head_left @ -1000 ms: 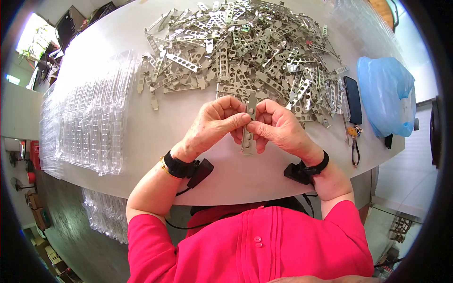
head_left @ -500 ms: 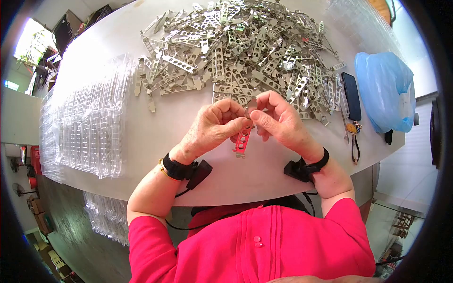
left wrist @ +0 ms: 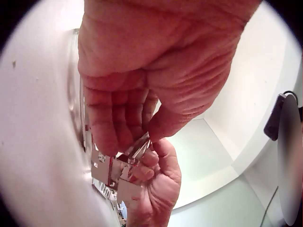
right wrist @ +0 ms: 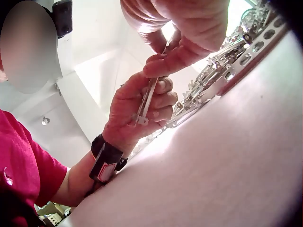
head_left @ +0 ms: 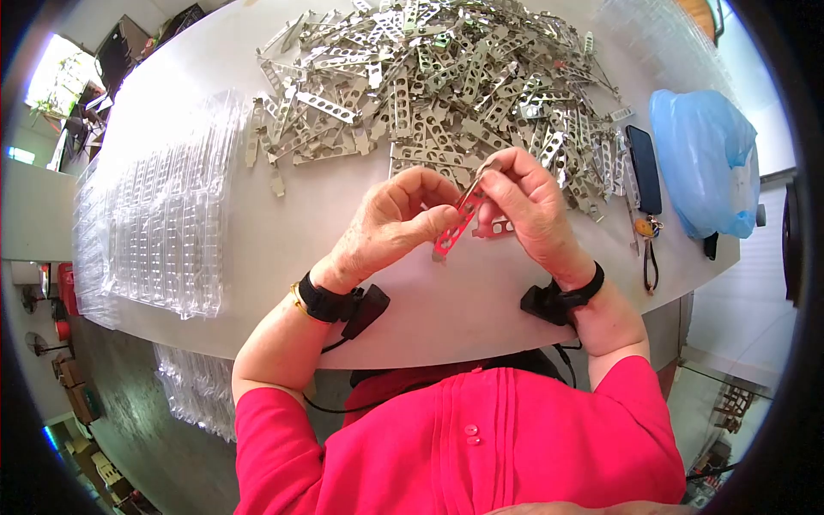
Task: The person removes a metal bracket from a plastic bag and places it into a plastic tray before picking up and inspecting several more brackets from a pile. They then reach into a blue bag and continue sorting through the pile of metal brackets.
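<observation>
A slim metal bracket [head_left: 455, 233] with a row of round holes slants between the two hands, its face reflecting red. The left hand [head_left: 390, 221] pinches its lower part between thumb and fingers. At its upper end, the right hand [head_left: 530, 206] grips it with thumb and forefinger. The right wrist view shows this bracket [right wrist: 147, 100] nearly edge-on, crossing in front of the left palm. A second holed bracket [head_left: 496, 227] juts out from below the right fingers; its far end is hidden. Just beyond the hands spreads a heap of similar brackets [head_left: 446, 77].
Clear plastic trays [head_left: 167, 215] are stacked at the left of the white table [head_left: 283, 257], with more trays [head_left: 661, 43] at the far right. A phone [head_left: 644, 170], keys [head_left: 648, 227] and a blue plastic bag [head_left: 699, 163] lie at the right.
The held bracket has turned from nearly upright to slanting up to the right. The right hand has shifted away and slightly right, and a second bracket now shows beneath it.
</observation>
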`<state>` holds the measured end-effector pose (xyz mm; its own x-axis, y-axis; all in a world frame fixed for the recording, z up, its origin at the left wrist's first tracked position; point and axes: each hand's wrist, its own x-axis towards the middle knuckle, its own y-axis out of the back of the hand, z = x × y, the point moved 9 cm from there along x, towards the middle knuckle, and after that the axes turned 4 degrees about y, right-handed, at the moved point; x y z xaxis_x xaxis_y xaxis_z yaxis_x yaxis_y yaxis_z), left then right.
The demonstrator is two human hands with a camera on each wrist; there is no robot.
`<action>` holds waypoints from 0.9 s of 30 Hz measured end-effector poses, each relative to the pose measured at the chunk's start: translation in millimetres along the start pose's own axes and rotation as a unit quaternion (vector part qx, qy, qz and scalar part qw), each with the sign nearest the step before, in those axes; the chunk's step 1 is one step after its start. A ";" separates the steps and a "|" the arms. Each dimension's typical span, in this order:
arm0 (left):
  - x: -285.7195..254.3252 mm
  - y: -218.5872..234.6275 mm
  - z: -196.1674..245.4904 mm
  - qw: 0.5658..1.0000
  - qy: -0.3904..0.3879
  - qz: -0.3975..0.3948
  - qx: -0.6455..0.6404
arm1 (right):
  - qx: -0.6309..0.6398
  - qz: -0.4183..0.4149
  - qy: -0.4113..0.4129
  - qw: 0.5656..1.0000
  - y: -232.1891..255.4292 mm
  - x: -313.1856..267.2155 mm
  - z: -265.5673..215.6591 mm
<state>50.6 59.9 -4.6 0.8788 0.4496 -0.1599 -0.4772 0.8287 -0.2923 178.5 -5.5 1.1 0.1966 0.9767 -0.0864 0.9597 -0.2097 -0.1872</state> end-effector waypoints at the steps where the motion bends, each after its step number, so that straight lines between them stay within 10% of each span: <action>1: -0.3 0.2 -0.4 1.000 0.000 0.000 0.000 | 0.024 0.019 0.021 0.999 4.7 1.1 -3.7; 7: 2.4 3.5 8.4 0.995 -0.102 -0.019 0.002 | 0.106 0.099 0.119 0.982 29.1 3.7 -18.3; 27: 4.1 1.9 -4.3 0.999 -0.035 0.008 0.004 | 0.120 0.101 0.146 0.977 33.1 4.7 -19.9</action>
<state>53.3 61.8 -9.9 0.8689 0.4850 -0.0987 -0.4918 0.8235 -0.2827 215.2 -7.0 14.0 0.4593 0.8785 0.1316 0.8276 -0.3694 -0.4226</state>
